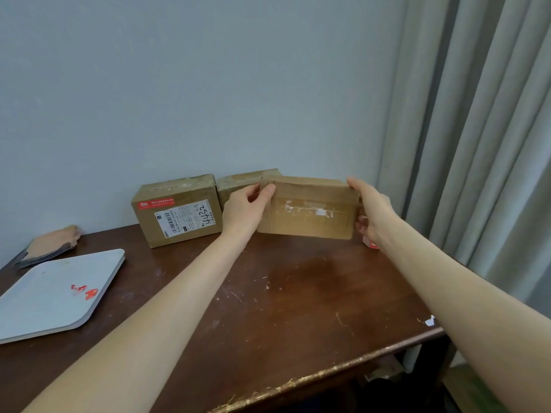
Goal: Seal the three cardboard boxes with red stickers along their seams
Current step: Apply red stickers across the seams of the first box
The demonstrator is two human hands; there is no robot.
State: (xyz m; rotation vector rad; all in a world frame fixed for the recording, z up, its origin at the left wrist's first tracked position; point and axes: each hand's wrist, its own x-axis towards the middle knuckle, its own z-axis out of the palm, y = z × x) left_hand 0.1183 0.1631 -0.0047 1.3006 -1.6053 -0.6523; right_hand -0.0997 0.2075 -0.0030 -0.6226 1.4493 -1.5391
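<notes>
Both hands hold a plain cardboard box a little above the dark wooden table, its taped face turned toward me. My left hand grips its left end and my right hand grips its right end. A second box stands behind it against the wall, mostly hidden. A third box with a white shipping label and a red mark stands to the left. Two red stickers lie on a grey tray at the left.
A tan and grey cloth item lies at the far left behind the tray. A small red and white object sits under my right wrist. Grey curtains hang to the right, and the table's chipped front edge runs along the bottom.
</notes>
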